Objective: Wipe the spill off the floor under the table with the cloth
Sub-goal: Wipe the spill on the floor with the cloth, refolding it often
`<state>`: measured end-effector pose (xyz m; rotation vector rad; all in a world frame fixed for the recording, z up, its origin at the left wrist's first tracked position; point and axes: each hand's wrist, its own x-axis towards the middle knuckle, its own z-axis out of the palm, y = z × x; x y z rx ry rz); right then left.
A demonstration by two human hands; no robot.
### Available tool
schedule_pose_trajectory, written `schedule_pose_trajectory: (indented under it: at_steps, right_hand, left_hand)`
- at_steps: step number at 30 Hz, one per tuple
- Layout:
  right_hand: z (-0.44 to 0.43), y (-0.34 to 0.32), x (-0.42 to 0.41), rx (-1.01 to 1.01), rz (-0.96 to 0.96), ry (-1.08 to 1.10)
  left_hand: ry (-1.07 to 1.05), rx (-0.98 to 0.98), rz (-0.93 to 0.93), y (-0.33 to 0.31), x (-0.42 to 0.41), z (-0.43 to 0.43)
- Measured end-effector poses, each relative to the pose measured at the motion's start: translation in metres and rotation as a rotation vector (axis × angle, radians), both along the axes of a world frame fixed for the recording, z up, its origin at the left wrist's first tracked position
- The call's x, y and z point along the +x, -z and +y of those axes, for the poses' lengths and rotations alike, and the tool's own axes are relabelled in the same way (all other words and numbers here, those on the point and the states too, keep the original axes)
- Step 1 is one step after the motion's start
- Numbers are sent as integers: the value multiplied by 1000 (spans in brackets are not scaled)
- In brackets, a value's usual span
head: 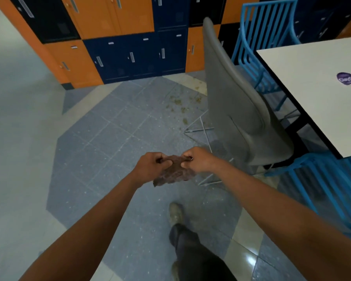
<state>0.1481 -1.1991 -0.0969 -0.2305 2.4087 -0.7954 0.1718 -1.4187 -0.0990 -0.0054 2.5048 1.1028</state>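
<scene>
Fingers of left hand (153, 166) and right hand (198, 160) pinching crumpled brown cloth (173, 173), speckled tile floor (109, 138).

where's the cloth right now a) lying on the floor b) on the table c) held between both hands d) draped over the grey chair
C: the left hand and right hand each pinch the top edge of the cloth, which hangs between them.

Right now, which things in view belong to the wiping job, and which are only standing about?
For the job: cloth, pinched by left hand and right hand; spill on the floor; table.
Just there: grey chair, blue chairs, lockers, purple sticker.
</scene>
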Motion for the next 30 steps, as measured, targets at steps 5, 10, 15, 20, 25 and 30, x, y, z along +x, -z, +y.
schedule_pose_trajectory:
  at_steps: [5, 10, 15, 20, 25, 30]
  right_hand:
    - [-35, 7, -82, 1, -26, -73]
    - [-68, 14, -191, 65, -58, -195]
    - [-103, 8, -303, 93, -68, -215]
    - [-116, -2, -374, 71, -71, -167]
    - [-119, -10, -447, 69, -58, -127]
    - [-122, -11, -519, 64, -52, -19]
  left_hand:
    - [12, -16, 19, 4, -79, -36]
    - [22, -52, 3, 15, -176, -73]
    - [37, -107, 10, 12, -289, -105]
    - [66, -91, 21, -1, -367, -116]
    - [99, -87, 34, -4, -455, -125]
    - [172, -22, 5, -7, -547, -130]
